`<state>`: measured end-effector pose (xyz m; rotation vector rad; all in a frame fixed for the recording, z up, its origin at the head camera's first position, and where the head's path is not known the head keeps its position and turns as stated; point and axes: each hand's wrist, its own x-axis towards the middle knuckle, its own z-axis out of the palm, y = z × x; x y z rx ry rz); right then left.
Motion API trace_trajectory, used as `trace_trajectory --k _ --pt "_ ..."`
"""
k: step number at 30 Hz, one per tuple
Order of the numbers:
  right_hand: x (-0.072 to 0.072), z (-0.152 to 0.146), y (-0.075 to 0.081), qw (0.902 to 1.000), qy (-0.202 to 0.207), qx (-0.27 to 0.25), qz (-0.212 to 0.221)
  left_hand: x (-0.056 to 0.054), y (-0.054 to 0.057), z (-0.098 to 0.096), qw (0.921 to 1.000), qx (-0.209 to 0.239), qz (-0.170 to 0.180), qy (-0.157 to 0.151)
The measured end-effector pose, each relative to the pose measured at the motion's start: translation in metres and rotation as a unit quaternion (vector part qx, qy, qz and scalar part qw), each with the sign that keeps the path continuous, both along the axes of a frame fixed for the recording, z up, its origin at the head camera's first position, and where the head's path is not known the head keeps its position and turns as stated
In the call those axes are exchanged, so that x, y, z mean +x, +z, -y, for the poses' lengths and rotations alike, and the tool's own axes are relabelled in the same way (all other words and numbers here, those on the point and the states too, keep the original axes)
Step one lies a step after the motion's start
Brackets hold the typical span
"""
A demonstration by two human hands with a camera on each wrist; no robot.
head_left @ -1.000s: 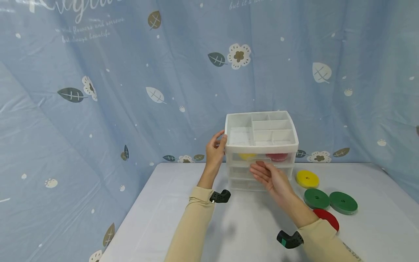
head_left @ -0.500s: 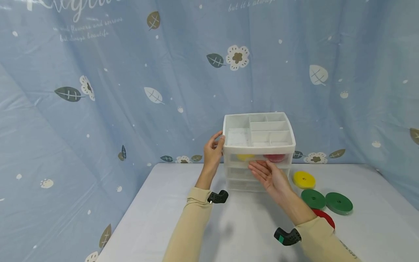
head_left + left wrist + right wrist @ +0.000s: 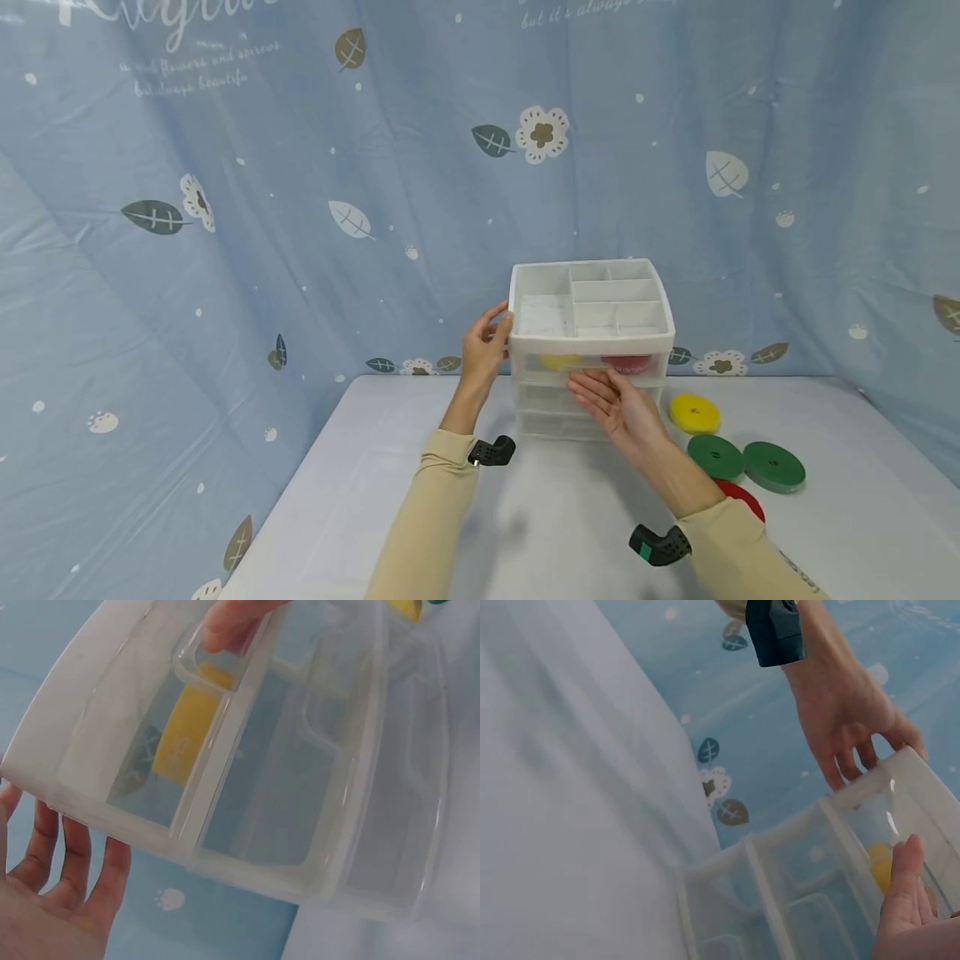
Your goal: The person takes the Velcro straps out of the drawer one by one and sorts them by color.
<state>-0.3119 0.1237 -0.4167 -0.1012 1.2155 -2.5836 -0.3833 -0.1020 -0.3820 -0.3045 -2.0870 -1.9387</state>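
A white plastic drawer unit [image 3: 592, 344] with clear drawers and a divided top tray stands at the back of the table. My left hand [image 3: 483, 354] rests on its left side near the top, and the left wrist view has the fingers [image 3: 112, 874] stretched along that side. At the front, my right hand [image 3: 618, 408] has its fingertips at the top drawer's handle [image 3: 202, 679], fingers mostly straight. Through the top drawer's front show a yellow disc [image 3: 558, 362] and a red disc [image 3: 627, 364]. All drawers look pushed in.
Right of the unit, a yellow disc [image 3: 694, 413], two green discs [image 3: 775, 467] and a red disc [image 3: 742, 498] lie on the white table [image 3: 420, 467]. The right forearm partly covers the red one. A blue patterned curtain [image 3: 420, 167] hangs behind.
The head view has shifted slightly, so everything appears a little further left. Both hands keep their places at the drawer unit.
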Motion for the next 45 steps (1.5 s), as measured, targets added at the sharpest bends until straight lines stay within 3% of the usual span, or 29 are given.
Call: trace_trajectory --k 15,31,45 --pt "0.030 -0.002 0.001 0.9989 0.013 0.042 -0.016 0.001 0.004 0.008 0.9995 -0.022 0.018 -0.017" --pt "0.083 -0.010 0.002 0.9955 0.033 0.076 0.046 0.000 0.003 0.007 0.9994 -0.026 0.019 -0.009" --pt "0.099 -0.014 0.001 0.9952 0.038 0.066 0.061 -0.001 0.007 0.012 0.9979 -0.051 0.020 -0.036"
